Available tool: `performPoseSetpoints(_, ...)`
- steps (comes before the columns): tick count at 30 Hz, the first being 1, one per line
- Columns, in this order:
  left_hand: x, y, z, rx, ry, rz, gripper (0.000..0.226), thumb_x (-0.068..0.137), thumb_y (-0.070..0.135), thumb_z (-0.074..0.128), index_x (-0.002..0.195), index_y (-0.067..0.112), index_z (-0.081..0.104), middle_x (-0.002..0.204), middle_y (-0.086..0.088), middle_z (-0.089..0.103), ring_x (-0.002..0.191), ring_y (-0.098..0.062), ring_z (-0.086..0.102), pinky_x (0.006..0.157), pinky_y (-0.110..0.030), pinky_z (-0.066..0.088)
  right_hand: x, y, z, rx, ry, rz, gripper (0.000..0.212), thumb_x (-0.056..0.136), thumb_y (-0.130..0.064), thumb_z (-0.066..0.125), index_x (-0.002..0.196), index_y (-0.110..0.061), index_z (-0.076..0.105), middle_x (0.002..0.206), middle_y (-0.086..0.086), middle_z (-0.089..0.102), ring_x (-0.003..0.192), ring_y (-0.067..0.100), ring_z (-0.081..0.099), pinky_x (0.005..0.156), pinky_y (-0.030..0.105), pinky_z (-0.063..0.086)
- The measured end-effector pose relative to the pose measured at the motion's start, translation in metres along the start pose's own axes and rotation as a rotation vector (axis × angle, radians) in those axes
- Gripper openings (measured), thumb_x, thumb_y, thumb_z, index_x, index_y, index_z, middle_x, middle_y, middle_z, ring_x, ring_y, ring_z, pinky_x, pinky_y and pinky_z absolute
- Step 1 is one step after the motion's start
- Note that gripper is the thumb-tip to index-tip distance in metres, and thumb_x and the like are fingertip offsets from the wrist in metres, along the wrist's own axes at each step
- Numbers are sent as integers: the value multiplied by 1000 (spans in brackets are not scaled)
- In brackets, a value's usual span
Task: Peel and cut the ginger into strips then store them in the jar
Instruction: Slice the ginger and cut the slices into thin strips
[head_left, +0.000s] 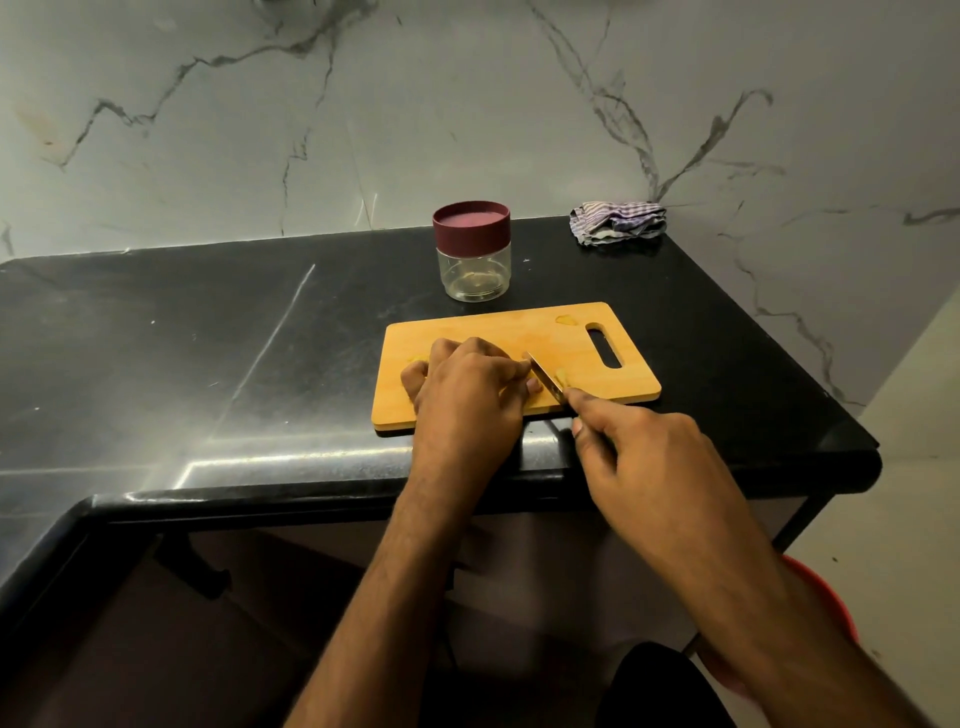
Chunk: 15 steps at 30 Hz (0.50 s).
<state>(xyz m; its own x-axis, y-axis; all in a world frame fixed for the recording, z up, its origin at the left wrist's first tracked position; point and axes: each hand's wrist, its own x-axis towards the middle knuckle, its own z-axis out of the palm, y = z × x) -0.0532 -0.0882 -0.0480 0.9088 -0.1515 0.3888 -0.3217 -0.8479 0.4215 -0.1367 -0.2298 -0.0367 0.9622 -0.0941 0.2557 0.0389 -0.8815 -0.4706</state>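
A wooden cutting board (582, 338) lies on the black counter near its front edge. My left hand (467, 384) presses down on a piece of ginger on the board, and the ginger is mostly hidden under the fingers. My right hand (644, 447) grips a knife (543, 376) whose blade rests on the board just right of my left fingertips. Small yellow ginger pieces lie by the blade (561, 375), near the board's far edge (567, 320) and at the left (418, 357). A clear jar (474, 270) with a maroon lid (471, 226) on it stands behind the board.
A crumpled striped cloth (615, 221) lies at the counter's back right corner. The marble wall (363, 114) rises directly behind. The black counter (182, 353) stretches left of the board. A red bucket rim (826, 592) shows on the floor, lower right.
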Motion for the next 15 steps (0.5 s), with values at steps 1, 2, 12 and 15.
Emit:
performPoseSetpoints(1,0,-1,0,-11,-4,-6,27,96,42,62,119,34,72,121,15,62,122,-11,37,89,-32,15,-1,1,0,1,-4,0,43,100,-42,40,142,-41,40,109,-7,66,88,4,57,71,16,44)
performPoseSetpoints(2,1,-2,0,-22,-4,-12,27,95,42,63,119,33,72,121,16,63,122,-11,38,90,-32,15,-1,1,1,2,-6,-2,43,100,-42,40,142,-42,40,108,-7,66,88,4,57,70,15,44)
performPoseSetpoints(12,3,-2,-1,-43,4,-32,24,93,40,66,114,32,74,120,18,66,123,-8,39,89,-31,13,1,1,-1,-37,-14,-6,41,98,-44,43,139,-45,44,108,-8,67,94,10,61,77,26,52)
performPoseSetpoints(15,4,-3,0,-47,3,-32,21,92,40,68,111,32,76,117,19,65,120,-7,38,87,-31,12,9,1,0,-44,-12,-15,38,98,-42,45,136,-44,49,105,-7,68,90,11,61,76,29,53)
